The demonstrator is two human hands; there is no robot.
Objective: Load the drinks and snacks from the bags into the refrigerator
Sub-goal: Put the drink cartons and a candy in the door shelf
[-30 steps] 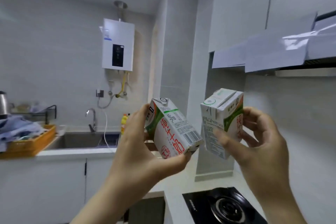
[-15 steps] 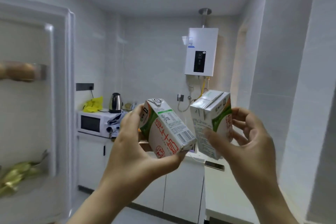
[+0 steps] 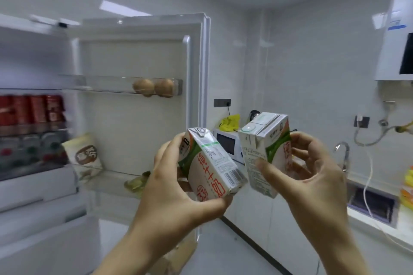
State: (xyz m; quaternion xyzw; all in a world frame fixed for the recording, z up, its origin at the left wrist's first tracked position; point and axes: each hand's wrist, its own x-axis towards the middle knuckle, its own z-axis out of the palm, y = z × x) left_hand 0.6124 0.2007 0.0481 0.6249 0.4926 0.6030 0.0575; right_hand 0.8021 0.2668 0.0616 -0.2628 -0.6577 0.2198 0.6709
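My left hand (image 3: 176,194) grips a white, green and red milk carton (image 3: 212,167), tilted with its top toward the upper left. My right hand (image 3: 312,176) holds a second, matching milk carton (image 3: 266,149) nearly upright, thumb across its front. Both cartons are held up at chest height, close together. The refrigerator (image 3: 33,185) stands open at the left, its door (image 3: 138,56) swung wide. Red cans (image 3: 31,109) line a shelf inside. Two brown eggs (image 3: 154,87) sit in the upper door rack, and a snack bag (image 3: 86,157) leans in the lower door rack.
A microwave (image 3: 228,146) with a yellow bag (image 3: 230,123) and a kettle on top stands behind the cartons. The counter with a sink (image 3: 373,204) and tap (image 3: 344,154) runs along the right. A white water heater (image 3: 397,38) hangs on the wall. A brown bag lies on the floor below.
The view has swung left from the stove and sink side to the open refrigerator. Both hands keep the same hold on the two cartons.
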